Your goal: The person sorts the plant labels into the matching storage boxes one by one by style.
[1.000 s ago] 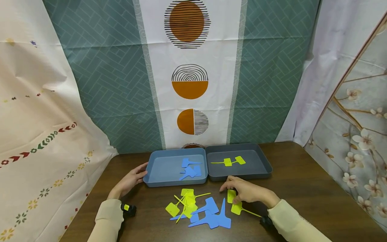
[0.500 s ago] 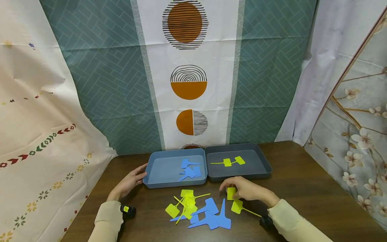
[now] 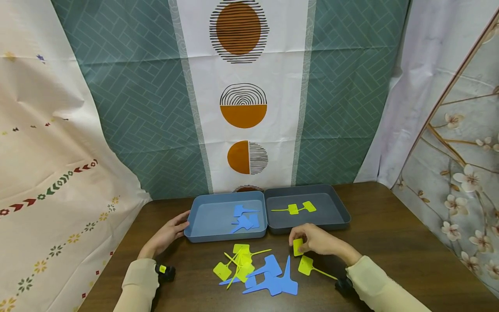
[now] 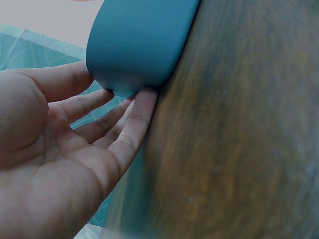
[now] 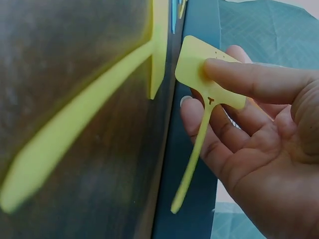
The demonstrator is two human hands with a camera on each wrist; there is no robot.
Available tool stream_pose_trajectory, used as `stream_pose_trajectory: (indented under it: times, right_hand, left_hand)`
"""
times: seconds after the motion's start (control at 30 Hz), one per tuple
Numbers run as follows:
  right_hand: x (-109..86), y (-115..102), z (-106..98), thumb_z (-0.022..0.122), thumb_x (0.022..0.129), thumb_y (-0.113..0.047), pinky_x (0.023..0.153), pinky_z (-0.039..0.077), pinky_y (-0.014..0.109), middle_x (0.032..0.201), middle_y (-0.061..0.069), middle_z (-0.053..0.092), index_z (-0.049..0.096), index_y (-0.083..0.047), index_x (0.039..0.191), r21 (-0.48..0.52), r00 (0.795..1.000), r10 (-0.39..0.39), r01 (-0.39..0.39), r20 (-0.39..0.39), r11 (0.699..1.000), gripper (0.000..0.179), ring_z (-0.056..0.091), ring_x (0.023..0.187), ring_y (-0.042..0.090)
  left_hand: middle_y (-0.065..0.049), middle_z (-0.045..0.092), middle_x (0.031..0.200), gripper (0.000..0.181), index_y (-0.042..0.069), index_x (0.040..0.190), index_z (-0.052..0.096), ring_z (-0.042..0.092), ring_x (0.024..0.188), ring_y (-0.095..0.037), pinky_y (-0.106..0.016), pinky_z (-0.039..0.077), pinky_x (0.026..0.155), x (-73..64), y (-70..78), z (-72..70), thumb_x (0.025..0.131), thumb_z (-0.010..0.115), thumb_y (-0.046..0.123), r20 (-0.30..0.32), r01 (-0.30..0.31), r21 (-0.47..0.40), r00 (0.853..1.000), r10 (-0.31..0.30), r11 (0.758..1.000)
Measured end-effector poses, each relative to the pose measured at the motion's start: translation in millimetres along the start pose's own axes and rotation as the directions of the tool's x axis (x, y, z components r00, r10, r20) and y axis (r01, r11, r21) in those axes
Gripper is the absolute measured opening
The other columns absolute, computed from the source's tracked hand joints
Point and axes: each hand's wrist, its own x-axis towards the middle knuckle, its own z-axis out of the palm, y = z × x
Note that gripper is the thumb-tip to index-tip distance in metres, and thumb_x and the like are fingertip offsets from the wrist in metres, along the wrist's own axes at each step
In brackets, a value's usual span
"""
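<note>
My right hand (image 3: 320, 241) pinches a yellow T-shaped plant label (image 5: 207, 67) between thumb and fingers, its thin stem pointing down in the right wrist view. In the head view that hand is in front of the dark grey tray (image 3: 343, 219). Another yellow plant label (image 3: 306, 265) lies on the table just below it. My left hand (image 3: 166, 234) touches the left end of the blue tray (image 4: 139, 45) with extended fingertips. Several blue plant labels (image 3: 244, 222) lie in the blue tray, and yellow plant labels (image 3: 293, 209) lie in the grey tray.
A pile of yellow plant labels (image 3: 243, 260) overlaps blue plant labels (image 3: 274, 284) on the brown wooden table (image 3: 390, 242) between the hands. Both trays stand side by side near the back edge, before a hanging patterned curtain (image 3: 156, 108).
My right hand has lifted a yellow plant label off the one beneath and shifted slightly right and toward the grey tray. The left hand stays at the blue tray.
</note>
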Motion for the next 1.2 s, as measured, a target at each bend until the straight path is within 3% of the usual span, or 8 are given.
stream_pose_trajectory:
  times: [0.33,0.6,0.87,1.2]
  right_hand:
    - [-1.3,-4.0,-9.6,0.069,0.091,0.009,0.063,0.047,0.023,0.088,0.006,0.07,0.073,0.0,0.104,0.032,0.999,-0.004,0.005,-0.033,0.999,0.016,0.055,0.073,0.014]
    - [-1.3,-2.2,-17.2,0.066,0.092,0.01,0.067,0.052,0.026,0.104,0.017,0.072,0.069,0.006,0.115,0.061,0.997,0.009,-0.005,-0.072,0.998,0.024,0.058,0.078,0.016]
    - [-4.4,1.9,-23.8,0.066,0.091,0.012,0.069,0.055,0.029,0.094,0.009,0.07,0.066,0.007,0.113,0.057,0.991,-0.003,0.01,-0.131,0.998,0.023,0.061,0.078,0.019]
    - [-5.1,-3.7,-27.6,0.067,0.089,0.012,0.067,0.054,0.031,0.094,0.009,0.068,0.069,0.002,0.11,0.027,0.985,-0.007,0.012,-0.174,1.0,0.023,0.061,0.078,0.019]
  left_hand:
    - [-0.028,0.013,0.169,0.062,0.003,0.166,0.012,0.023,0.153,-0.047,-0.058,0.029,0.121,-1.3,1.0,0.5,0.114,0.041,0.017,-0.004,0.0,0.0,1.0,0.0,1.0]
    - [-0.028,0.013,0.169,0.062,0.002,0.166,0.012,0.025,0.153,-0.046,-0.058,0.029,0.121,-1.4,1.5,0.6,0.114,0.041,0.016,-0.004,-0.003,0.0,1.0,0.003,1.0]
    - [-0.029,0.016,0.168,0.061,0.002,0.166,0.013,0.026,0.152,-0.047,-0.06,0.028,0.121,0.1,1.2,1.9,0.114,0.041,0.016,-0.008,-0.001,-0.014,1.0,0.001,1.0]
    - [-0.029,0.016,0.168,0.061,0.002,0.166,0.012,0.028,0.151,-0.046,-0.057,0.032,0.121,0.4,1.4,1.4,0.114,0.041,0.017,-0.007,0.008,0.004,1.0,-0.008,1.0]
